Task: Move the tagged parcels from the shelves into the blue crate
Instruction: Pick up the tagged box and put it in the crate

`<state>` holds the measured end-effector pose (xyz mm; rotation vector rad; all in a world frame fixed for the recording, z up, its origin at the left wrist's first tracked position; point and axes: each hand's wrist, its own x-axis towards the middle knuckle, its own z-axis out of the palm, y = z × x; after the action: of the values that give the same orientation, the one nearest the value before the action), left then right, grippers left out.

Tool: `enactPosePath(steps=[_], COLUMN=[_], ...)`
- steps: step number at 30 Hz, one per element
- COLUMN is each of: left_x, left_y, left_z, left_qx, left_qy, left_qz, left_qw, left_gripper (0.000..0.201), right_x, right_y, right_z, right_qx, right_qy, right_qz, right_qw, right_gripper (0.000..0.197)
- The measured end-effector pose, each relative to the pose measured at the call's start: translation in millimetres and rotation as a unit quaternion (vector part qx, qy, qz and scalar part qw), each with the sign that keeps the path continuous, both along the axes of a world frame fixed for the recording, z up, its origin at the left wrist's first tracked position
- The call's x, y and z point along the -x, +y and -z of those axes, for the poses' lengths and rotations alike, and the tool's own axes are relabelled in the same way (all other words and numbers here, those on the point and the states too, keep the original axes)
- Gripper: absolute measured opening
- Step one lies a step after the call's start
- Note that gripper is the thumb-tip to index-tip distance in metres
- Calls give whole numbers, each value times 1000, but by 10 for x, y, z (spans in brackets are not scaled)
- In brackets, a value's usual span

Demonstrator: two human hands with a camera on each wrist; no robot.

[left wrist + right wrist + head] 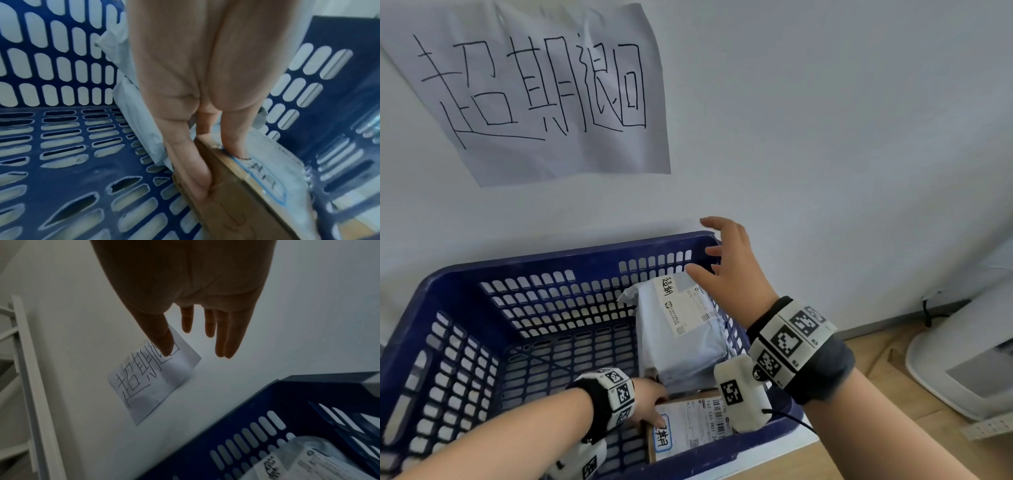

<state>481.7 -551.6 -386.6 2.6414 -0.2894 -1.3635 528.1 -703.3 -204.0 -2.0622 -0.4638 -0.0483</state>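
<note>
left hand [197,97] gripping cardboard box [236,203]

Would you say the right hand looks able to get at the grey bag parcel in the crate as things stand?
Probably yes. The right hand hangs open and holds nothing just above the upper end of the grey bag parcel, which leans against the wall of the blue crate with nothing covering it. The left hand grips the cardboard box lower down, clear of that path.

You are standing in what looks like a parcel pickup or sorting room. A handwritten paper sign [530,92] reading 超期退回 is stuck on the plain white wall [825,137] above a blue perforated crate [462,329]. Inside it lie a grey mailer bag [681,346] and a cardboard box [688,431], both carrying printed shipping labels and handwritten tags. White shelving [22,369] stands along the wall, on a wood-look floor [887,387].
</note>
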Motion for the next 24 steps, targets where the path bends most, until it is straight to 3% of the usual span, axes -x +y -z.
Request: enactPosePath(steps=[10, 19, 24], left_x=[35, 38, 2], left_y=[-68, -41, -1], left_z=[142, 109, -222], left_qx=[-24, -11, 11], left_qy=[-28, -5, -5], left_qz=[22, 35, 56], left_qw=[999, 999, 998], left_gripper=[57, 63, 56], right_x=[-33, -14, 2], right_y=[97, 93, 88], right_z=[230, 266, 251], right_qx=[153, 175, 180], right_qy=[-8, 9, 11], right_qz=[-61, -66, -67], right_qw=[986, 982, 981], right_gripper=[38, 37, 38])
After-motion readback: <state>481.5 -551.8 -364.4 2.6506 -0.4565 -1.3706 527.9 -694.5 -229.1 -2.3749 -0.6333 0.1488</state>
